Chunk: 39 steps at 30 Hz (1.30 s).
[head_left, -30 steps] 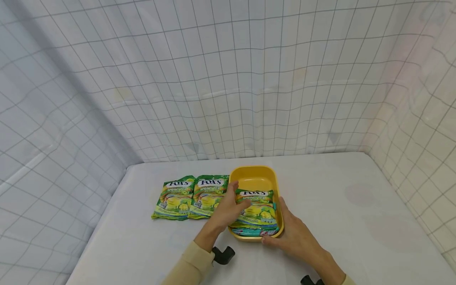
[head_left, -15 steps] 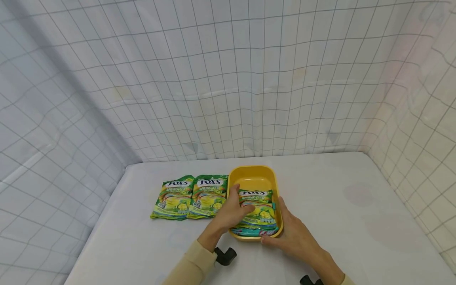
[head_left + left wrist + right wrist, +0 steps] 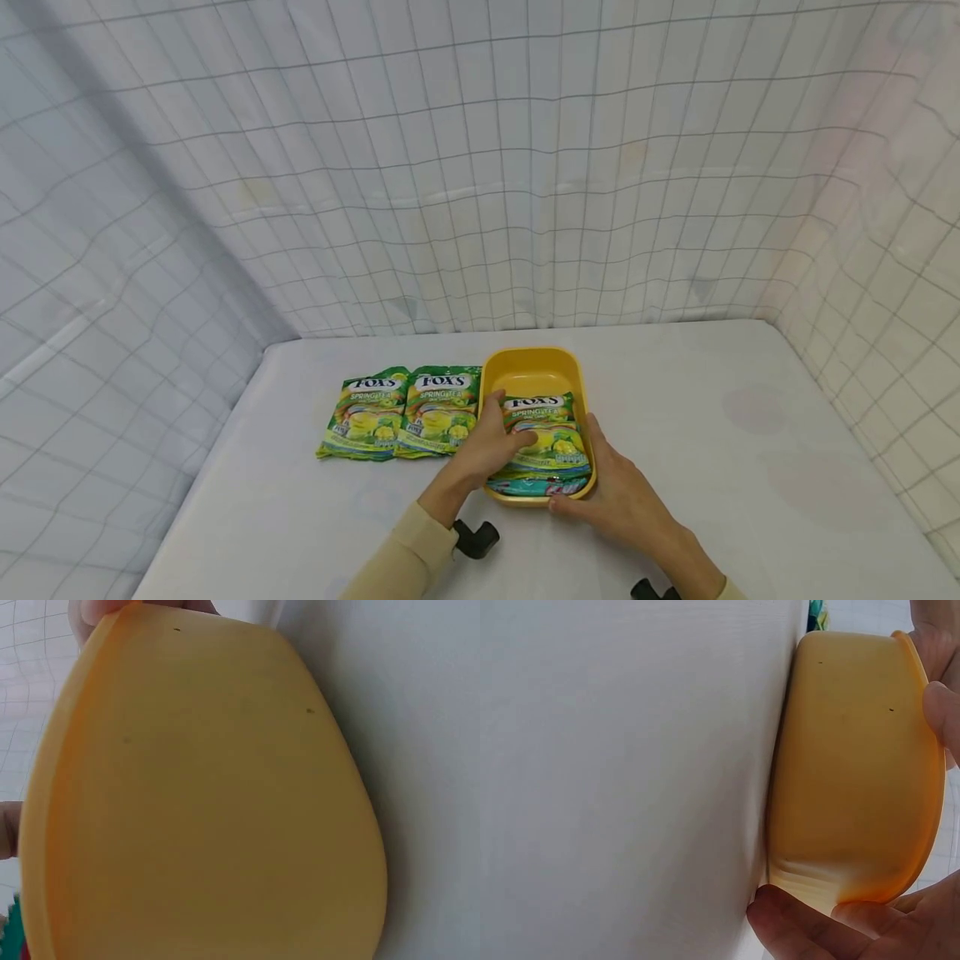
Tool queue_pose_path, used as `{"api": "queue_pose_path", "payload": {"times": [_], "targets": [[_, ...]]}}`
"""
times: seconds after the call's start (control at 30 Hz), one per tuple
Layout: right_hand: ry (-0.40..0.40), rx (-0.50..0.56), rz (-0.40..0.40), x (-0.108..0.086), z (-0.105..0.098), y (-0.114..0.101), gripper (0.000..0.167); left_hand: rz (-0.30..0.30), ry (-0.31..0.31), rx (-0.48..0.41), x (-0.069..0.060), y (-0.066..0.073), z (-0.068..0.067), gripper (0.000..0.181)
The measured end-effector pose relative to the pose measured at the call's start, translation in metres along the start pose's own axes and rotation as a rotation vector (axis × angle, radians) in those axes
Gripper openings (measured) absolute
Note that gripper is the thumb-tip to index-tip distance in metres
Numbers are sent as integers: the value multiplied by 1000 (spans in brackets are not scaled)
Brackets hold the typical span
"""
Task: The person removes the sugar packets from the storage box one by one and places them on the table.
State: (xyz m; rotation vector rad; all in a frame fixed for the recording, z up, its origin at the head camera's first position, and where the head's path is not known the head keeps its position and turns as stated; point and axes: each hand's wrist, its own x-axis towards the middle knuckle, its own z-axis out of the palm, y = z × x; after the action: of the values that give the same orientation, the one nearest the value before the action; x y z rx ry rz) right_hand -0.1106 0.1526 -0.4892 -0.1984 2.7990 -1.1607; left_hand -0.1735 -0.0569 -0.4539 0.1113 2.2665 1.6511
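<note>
A yellow tray point(image 3: 528, 367) stands on the white table with a green bag of candy point(image 3: 558, 442) lying on top inside it. Below that bag, a teal packet point(image 3: 540, 487) shows along the tray's near end. My left hand point(image 3: 487, 450) reaches over the tray's left rim and holds the green bag's left edge, thumb on its face; its other fingers are partly hidden. My right hand point(image 3: 622, 492) grips the tray's near right corner. In the right wrist view its thumb point(image 3: 941, 712) lies on the rim and its fingers point(image 3: 795, 930) on the side wall.
Two more green candy bags, one at far left point(image 3: 363, 417) and one beside the tray point(image 3: 438, 412), lie flat on the table point(image 3: 750, 458). A white, grid-patterned curtain point(image 3: 525, 167) rises behind and at both sides.
In the tray, the green bag has shifted slightly toward the far end and turned a little, its near end moving right. Both hands stay nearly where they were.
</note>
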Motion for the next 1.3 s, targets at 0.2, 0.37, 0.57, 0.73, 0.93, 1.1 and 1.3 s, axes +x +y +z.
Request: {"api": "queue_pose_path", "payload": {"times": [0.2,0.37,0.57,0.73,0.93,1.1,1.3], "targets": [[7,-7,3,0,0,1,134,-37,5,-82,3,-1,1,87],[2,-10,19,0,0,0,135,-77,19,-131,4,-1,1,85],[6,-6,22,-1,-1,0,135,-97,51,-184,6,0,0,83],[4,2,20,0,-1,0,135,-93,66,-241,10,0,1,76],[1,4,21,0,-1,0,135,-117,80,-278,12,1,3,69],[10,0,10,1,-1,1,135,-112,53,-363,13,3,3,68],[4,-5,4,0,0,1,135,-126,36,-342,15,2,3,69]]}}
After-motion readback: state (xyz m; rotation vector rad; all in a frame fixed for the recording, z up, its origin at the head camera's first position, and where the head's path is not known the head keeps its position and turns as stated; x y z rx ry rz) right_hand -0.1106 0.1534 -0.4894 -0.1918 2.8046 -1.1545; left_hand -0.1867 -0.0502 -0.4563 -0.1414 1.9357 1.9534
